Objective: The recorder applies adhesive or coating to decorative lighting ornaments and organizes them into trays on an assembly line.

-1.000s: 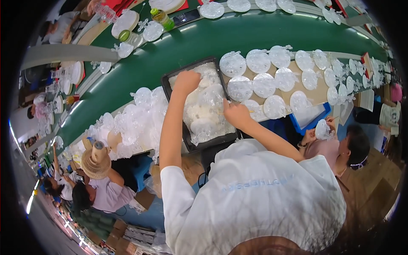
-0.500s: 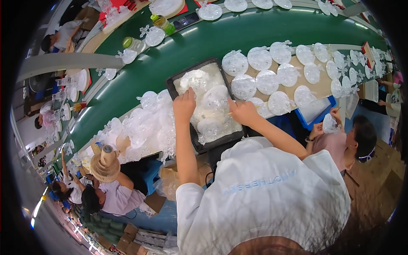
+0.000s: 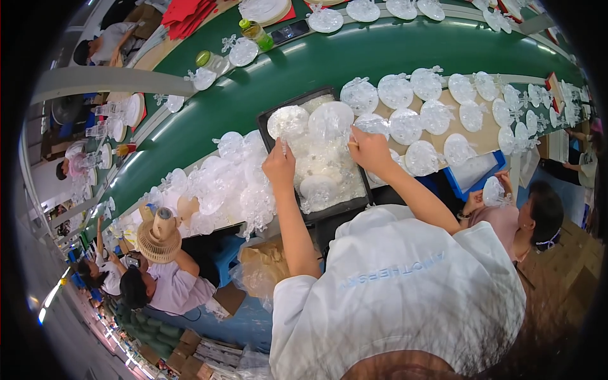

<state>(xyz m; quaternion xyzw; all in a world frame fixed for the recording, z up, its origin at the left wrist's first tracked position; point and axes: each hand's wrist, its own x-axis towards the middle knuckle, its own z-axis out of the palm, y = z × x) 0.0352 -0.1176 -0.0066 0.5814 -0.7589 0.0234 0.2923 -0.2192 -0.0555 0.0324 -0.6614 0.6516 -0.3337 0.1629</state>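
Observation:
A black tray [image 3: 354, 204] in front of me holds white, glittery loose filling [image 3: 335, 166]. Over its far left part I hold up a round white disc [image 3: 288, 123] by its lower end, with my left hand [image 3: 279, 167] closed on it. A second round disc [image 3: 332, 119] with a shiny clear surface is tilted up beside it. My right hand [image 3: 372, 151] is closed at that disc's right side, its fingertips partly hidden. A thin yellowish stick-like end shows by these fingers. Another white disc [image 3: 318, 189] lies in the filling near the tray's near end.
Left of the tray lies a heap of clear-wrapped discs [image 3: 215, 187]; to its right, rows of discs [image 3: 405, 126] cover a board. A green conveyor belt [image 3: 304, 66] runs behind. A person [image 3: 516, 212] sits at right; a tan fan [image 3: 159, 237] stands left.
Both discs have been raised from the filling and tilted up, facing me more. My hands have shifted slightly right in the picture, the left one lower. The whole view has shifted a little.

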